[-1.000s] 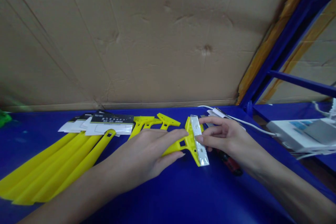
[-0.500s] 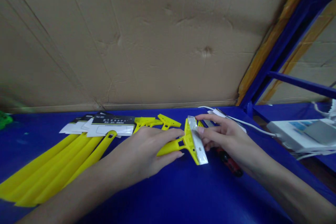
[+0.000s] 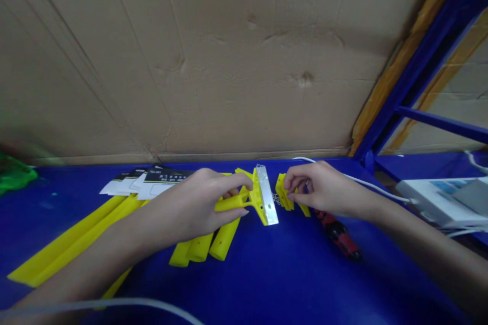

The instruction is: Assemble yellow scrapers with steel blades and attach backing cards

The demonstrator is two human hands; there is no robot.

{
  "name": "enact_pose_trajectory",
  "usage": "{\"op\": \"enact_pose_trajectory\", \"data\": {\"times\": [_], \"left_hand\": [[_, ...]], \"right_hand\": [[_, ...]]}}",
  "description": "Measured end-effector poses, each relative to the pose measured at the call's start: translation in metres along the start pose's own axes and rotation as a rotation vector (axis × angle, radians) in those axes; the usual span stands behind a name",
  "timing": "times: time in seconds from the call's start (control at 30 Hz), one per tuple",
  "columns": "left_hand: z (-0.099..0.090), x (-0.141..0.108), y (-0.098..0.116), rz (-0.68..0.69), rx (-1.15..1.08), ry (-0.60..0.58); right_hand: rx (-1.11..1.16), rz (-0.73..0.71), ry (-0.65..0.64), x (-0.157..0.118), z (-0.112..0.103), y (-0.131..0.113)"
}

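Note:
My left hand (image 3: 208,203) is closed round the handle of a yellow plastic scraper (image 3: 256,195), held above the blue tabletop. A flat metal blade (image 3: 268,195) lies along the scraper's wide head. My right hand (image 3: 324,190) has its thumb and fingers pinched at a small group of yellow plastic pieces (image 3: 282,193), gripping one by the look of it; the fingers partly hide it. Several small screws (image 3: 275,198) lie between the blade and these pieces. Beneath my left hand, more yellow handles (image 3: 224,241) rest on the table.
A red and black screwdriver (image 3: 341,236) lies by my right wrist. Long yellow scrapers (image 3: 76,238) with white and black cards (image 3: 156,180) lie at left. A white cable (image 3: 381,193) runs to a white box (image 3: 434,203) at right. Cardboard (image 3: 244,61) stands behind.
My right hand has left the blade and moved to the yellow pieces. My left hand has shifted slightly left with the scraper. The view has turned a little, and a white cable shows at the bottom.

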State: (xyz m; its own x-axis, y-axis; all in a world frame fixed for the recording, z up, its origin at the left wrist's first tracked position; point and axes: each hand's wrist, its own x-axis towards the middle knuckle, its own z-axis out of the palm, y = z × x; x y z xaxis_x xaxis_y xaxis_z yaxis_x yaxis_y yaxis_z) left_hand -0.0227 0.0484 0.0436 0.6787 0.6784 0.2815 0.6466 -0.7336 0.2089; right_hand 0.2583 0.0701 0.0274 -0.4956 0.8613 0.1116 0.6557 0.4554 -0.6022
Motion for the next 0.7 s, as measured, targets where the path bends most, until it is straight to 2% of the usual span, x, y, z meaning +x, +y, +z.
{"op": "enact_pose_trajectory", "data": {"times": [0.13, 0.3, 0.47, 0.57, 0.7], "left_hand": [[-0.004, 0.0, -0.004, -0.006, -0.016, -0.019], [-0.006, -0.002, -0.006, -0.014, -0.027, -0.043], [-0.005, -0.002, -0.007, -0.025, -0.028, -0.072], [-0.003, -0.003, -0.008, -0.022, -0.043, -0.058], [0.001, -0.004, -0.009, -0.015, -0.026, -0.022]], "right_hand": [[-0.25, -0.072, -0.08, 0.009, 0.009, -0.008], [-0.32, -0.108, -0.1, 0.01, 0.02, -0.012], [-0.378, -0.148, -0.099, 0.007, 0.017, -0.013], [-0.416, -0.091, -0.075, 0.007, 0.011, -0.011], [-0.53, 0.083, 0.023, 0.008, -0.002, -0.001]]}}
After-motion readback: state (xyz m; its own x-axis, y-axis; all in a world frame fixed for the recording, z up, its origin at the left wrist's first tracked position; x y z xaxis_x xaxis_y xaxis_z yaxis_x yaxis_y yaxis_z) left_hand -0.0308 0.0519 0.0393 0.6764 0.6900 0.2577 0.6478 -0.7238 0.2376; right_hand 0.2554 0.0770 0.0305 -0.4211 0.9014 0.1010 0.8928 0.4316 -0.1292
